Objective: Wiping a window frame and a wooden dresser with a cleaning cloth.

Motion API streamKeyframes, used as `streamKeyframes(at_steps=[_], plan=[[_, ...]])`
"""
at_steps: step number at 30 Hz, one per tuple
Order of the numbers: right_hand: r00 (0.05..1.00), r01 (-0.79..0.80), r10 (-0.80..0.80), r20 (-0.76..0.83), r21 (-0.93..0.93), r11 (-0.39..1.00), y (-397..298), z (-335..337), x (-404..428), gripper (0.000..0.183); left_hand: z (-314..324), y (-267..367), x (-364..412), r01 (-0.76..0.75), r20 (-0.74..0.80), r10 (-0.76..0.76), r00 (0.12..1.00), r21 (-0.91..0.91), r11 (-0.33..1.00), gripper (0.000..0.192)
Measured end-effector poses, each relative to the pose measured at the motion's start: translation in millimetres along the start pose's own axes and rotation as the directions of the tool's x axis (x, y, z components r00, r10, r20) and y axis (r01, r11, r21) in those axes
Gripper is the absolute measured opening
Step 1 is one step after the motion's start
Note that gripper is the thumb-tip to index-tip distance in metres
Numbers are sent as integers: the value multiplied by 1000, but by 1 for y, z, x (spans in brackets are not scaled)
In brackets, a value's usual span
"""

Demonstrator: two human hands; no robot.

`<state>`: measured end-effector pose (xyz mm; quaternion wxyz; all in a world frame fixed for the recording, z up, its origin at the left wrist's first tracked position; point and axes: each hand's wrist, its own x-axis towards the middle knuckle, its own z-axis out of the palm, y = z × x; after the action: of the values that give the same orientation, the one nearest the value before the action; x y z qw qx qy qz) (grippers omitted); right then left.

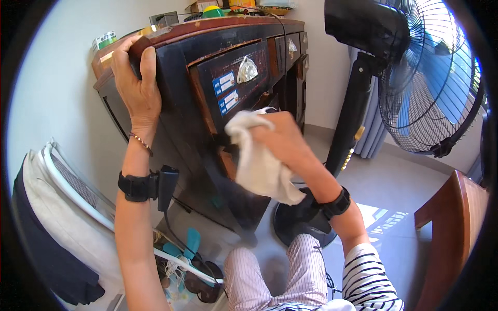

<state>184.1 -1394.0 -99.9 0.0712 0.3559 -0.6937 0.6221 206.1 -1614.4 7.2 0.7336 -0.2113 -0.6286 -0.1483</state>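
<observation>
A dark wooden desk (171, 74) with worn, reddish edges stands before me. My left hand (138, 83) grips the corner of its top, the thumb on the near side and the fingers over the edge. In my right hand (278, 136) is a crumpled off-white cloth (260, 175), which hangs down in front of the lower drawers; the hand is slightly blurred. Just above that hand, a drawer front (210, 74) bears a clear, shell-shaped knob (247, 70) and blue-and-white stickers (225, 93) with writing.
A black pedestal fan (350, 105) with blue blades stands to the right, its round base (301, 217) near my knees. A wooden chair (451, 217) is at the lower right. Clothes (58, 210) hang over a white-framed chair at left. Sandals and cables lie on the floor.
</observation>
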Motion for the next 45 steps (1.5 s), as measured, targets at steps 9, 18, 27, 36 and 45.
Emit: streamKeyframes(at_steps=[9, 18, 27, 36, 45], plan=[[849, 88, -224, -478, -290, 953, 56, -24, 60, 29, 3, 1, 0, 26, 18, -25, 1000, -53, 998, 24], [671, 302, -622, -403, -617, 727, 81, -36, 145, 21, 2, 1, -2, 63, 40, -62, 997, -44, 997, 24], [887, 77, -355, -295, -664, 743, 39, -51, 148, 24, 5, -5, -4, 16, -12, -18, 1000, -110, 994, 24], [796, 442, -604, -41, -642, 626, -71, 19, 79, 21, 5, -13, -4, -93, -47, 93, 995, -13, 996, 27], [757, 522, -653, 1, -602, 604, -57, 92, -2, 23, -27, -7, -6, -78, 119, 78, 990, 1, 997, 48]])
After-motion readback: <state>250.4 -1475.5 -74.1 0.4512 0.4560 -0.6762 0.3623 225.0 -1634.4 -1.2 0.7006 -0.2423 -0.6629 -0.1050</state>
